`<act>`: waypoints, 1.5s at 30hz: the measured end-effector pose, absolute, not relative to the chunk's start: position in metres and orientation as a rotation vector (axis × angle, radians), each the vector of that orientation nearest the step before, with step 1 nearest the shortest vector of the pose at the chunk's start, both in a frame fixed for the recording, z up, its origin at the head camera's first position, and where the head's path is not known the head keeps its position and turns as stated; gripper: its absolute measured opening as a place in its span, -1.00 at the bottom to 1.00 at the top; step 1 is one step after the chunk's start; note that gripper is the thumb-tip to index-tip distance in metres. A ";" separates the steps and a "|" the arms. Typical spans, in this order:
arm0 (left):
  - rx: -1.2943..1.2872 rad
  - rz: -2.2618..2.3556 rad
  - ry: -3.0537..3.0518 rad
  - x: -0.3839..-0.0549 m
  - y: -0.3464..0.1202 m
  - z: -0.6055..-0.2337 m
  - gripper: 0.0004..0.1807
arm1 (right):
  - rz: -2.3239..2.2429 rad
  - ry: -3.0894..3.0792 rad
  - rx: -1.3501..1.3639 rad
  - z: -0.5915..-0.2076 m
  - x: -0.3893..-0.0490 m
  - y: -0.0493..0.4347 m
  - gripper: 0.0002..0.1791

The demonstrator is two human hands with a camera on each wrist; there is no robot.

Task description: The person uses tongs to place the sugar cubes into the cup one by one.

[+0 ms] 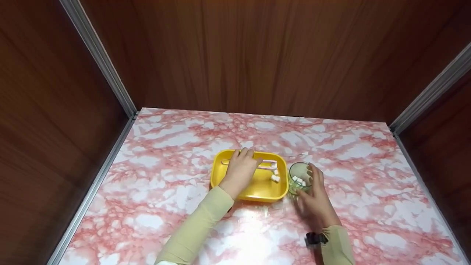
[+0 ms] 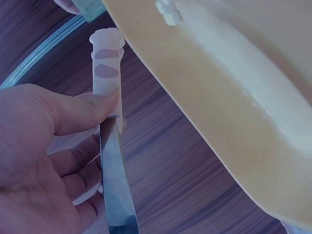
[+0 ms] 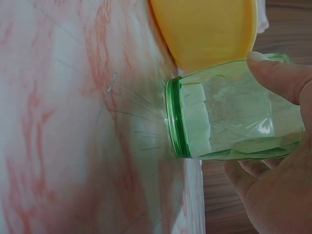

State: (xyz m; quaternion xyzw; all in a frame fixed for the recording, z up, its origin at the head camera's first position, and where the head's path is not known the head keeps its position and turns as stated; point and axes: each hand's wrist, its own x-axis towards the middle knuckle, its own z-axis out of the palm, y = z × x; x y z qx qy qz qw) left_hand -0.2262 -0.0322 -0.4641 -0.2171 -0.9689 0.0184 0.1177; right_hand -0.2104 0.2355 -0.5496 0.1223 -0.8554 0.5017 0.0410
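My left hand is above a yellow tray, gripping a pair of tongs. In the left wrist view its thumb presses the tongs where the metal meets a pale tip with two greyish patches. Near the tong tips, a few small white cubes lie at the tray's right end. Beside that end stands a clear green glass, upright, with several white cubes at its bottom. My right hand holds the glass from the right, thumb on the near side and fingers on the far side.
The tabletop has a red and white marbled pattern. Dark wood panels stand behind it and at both sides, with metal strips along the corners. A black band sits on the right wrist.
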 end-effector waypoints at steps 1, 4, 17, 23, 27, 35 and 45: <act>-0.635 0.050 -2.834 -0.226 -0.032 -0.463 -0.53 | 1.541 -2.618 0.376 -0.549 -0.210 0.235 0.02; -0.640 0.030 -2.828 -0.226 -0.031 -0.461 -0.50 | 1.548 -2.618 0.374 -0.549 -0.211 0.235 0.02; -0.651 -0.057 -2.825 -0.224 -0.024 -0.454 -0.46 | 1.573 -2.560 0.430 -0.528 -0.204 0.229 -0.04; -0.647 -0.072 -2.820 -0.222 -0.022 -0.454 -0.45 | 1.540 -2.585 0.393 -0.549 -0.212 0.236 0.00; -0.638 -0.086 -2.805 -0.221 -0.019 -0.454 -0.45 | 1.552 -2.594 0.379 -0.549 -0.212 0.235 0.00; -0.653 -0.086 -2.808 -0.220 -0.010 -0.454 -0.47 | 1.578 -2.613 0.359 -0.549 -0.211 0.236 0.01; -0.688 -0.142 -2.790 -0.218 0.004 -0.458 -0.42 | 1.577 -2.559 0.429 -0.552 -0.211 0.236 0.00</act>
